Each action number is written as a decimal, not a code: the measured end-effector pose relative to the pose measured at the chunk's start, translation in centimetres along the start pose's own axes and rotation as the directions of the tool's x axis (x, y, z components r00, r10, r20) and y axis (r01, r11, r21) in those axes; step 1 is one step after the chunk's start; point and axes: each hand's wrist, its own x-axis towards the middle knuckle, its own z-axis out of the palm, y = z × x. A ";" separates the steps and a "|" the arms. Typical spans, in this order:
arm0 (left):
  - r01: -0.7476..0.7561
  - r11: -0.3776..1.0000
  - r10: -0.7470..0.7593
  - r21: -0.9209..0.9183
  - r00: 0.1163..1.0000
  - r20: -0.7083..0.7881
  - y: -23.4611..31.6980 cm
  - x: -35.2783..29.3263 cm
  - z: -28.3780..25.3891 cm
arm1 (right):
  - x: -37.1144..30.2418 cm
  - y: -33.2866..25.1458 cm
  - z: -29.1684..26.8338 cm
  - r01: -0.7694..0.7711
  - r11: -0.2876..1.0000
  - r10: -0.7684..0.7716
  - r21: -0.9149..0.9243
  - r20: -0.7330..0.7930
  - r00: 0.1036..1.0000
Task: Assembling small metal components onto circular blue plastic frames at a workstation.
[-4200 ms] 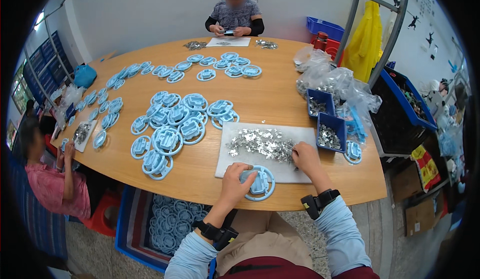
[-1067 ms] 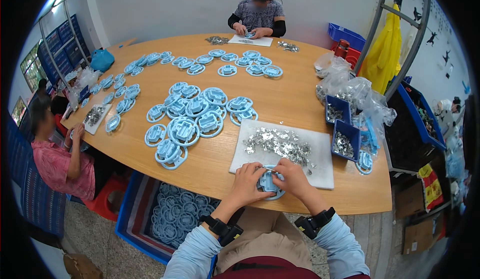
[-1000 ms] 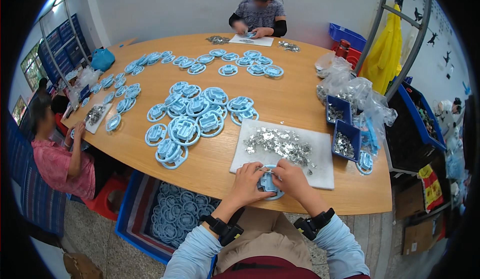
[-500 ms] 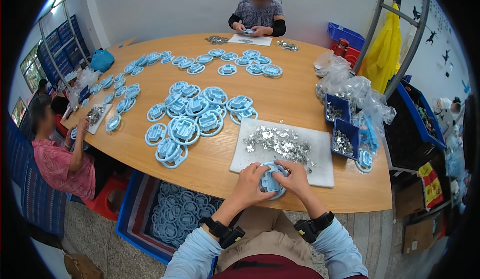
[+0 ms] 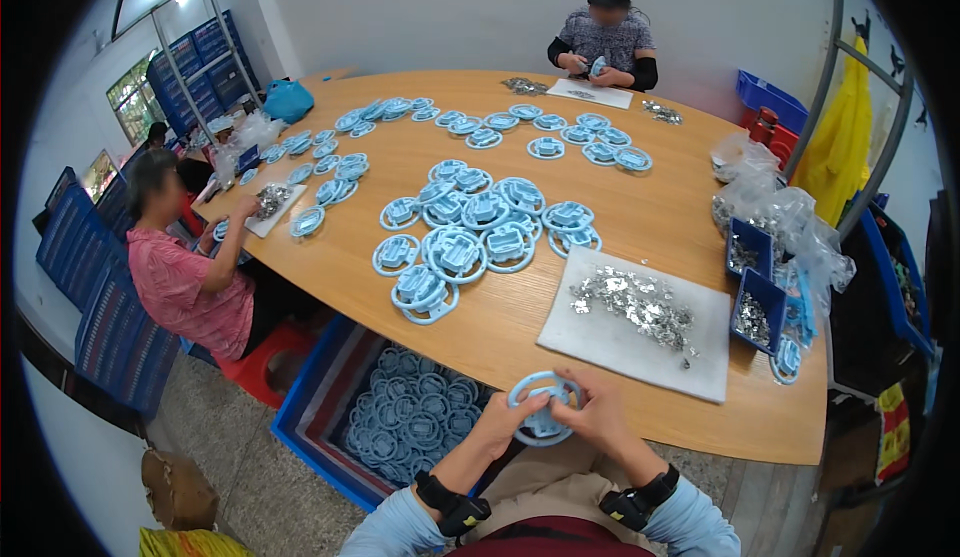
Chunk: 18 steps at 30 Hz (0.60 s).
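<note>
A round light-blue plastic ring [image 5: 543, 427] with a raised block in its middle is held between my hands, just off the table's near edge. On its left side, my left hand [image 5: 502, 423] grips it with the thumb laid over the front. From the right, my right hand [image 5: 602, 413] is closed on it, thumb pressed at the centre. Whether the right fingers also hold a small thing is hidden. Beyond my hands lies a white board [image 5: 620, 357] bearing a spread of small shiny metal pieces [image 5: 640, 307]. Similar blue rings [image 5: 456, 253] are piled on the table to its left.
Two dark-blue bins [image 5: 757, 309] with metal pieces stand right of the board, near clear plastic bags [image 5: 790, 212]. Below the table's edge, a blue crate [image 5: 310, 427] holds many rings. One person [image 5: 607, 37] sits across the table, another [image 5: 190, 277] at the left.
My view has turned left, so the table appears shifted right. The held ring has come back from the board to the table's edge and is tilted to show its face.
</note>
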 end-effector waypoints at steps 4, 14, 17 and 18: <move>-0.123 0.992 0.117 -0.024 0.976 -0.186 -1.9 -2.6 -2.8 | -0.7 1.7 4.0 0.228 0.972 -0.222 -0.051 0.108 0.969; -0.367 0.632 0.758 0.683 0.477 -0.444 1.2 -2.6 -15.4 | -0.4 1.7 3.6 0.123 0.992 -0.112 -0.027 0.254 0.961; -0.197 0.415 0.866 0.888 0.384 -0.320 6.9 2.2 -16.9 | -0.3 2.2 2.7 0.058 0.998 -0.056 0.000 0.251 0.966; -0.012 0.281 0.891 0.960 0.375 -0.256 8.6 3.6 -17.3 | -0.3 2.3 2.6 0.056 0.998 -0.053 -0.004 0.244 0.968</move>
